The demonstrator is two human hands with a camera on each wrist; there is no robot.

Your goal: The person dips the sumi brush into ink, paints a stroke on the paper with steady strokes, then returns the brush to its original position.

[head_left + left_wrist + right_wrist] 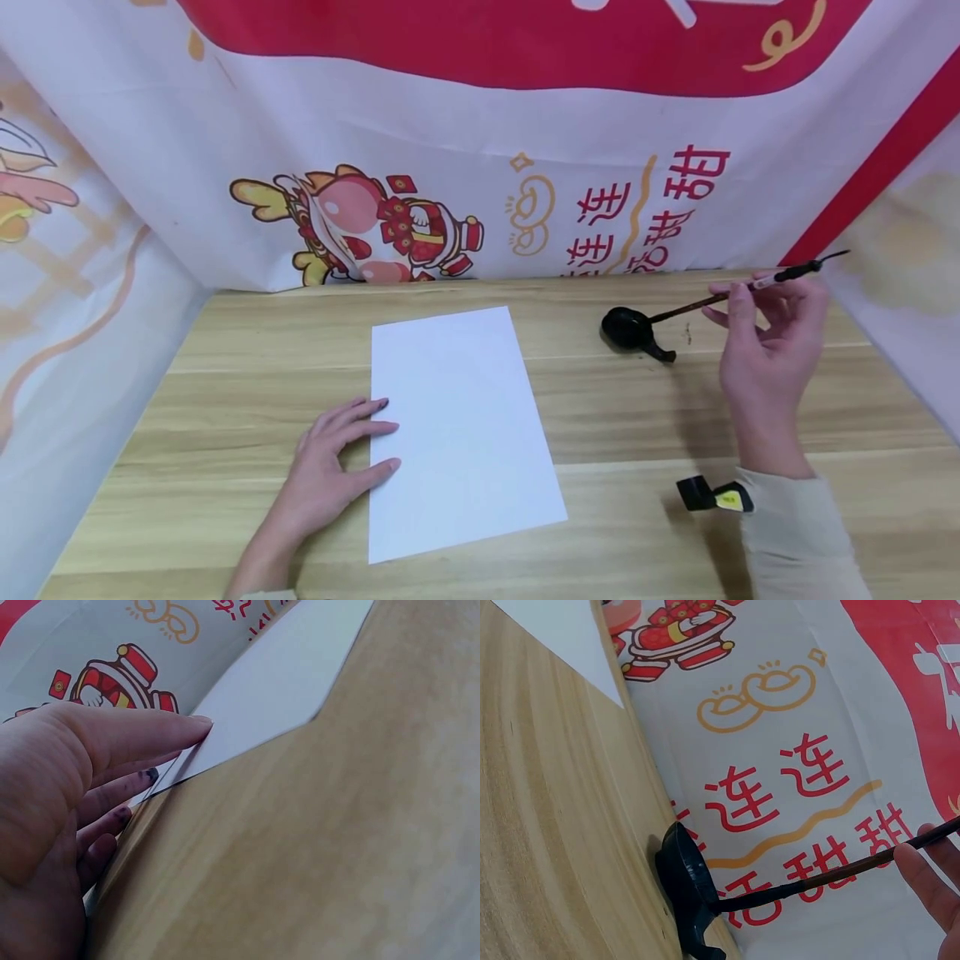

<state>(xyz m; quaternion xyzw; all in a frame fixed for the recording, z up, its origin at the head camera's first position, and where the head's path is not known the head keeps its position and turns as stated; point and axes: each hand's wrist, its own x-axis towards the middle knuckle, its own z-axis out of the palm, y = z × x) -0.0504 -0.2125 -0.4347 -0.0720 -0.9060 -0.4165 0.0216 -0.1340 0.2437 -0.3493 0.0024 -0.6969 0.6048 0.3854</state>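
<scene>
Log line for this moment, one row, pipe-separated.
left hand: open, at left edge of paper | right hand: holds brush, tip at black dish | paper: on wooden table, no marks visible

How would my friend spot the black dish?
On the wooden table, look right of the white paper, toward the back. The brush points down at the black dish. Unlike the flat paper and thin brush, it's rounded, with a curved tail.
</scene>
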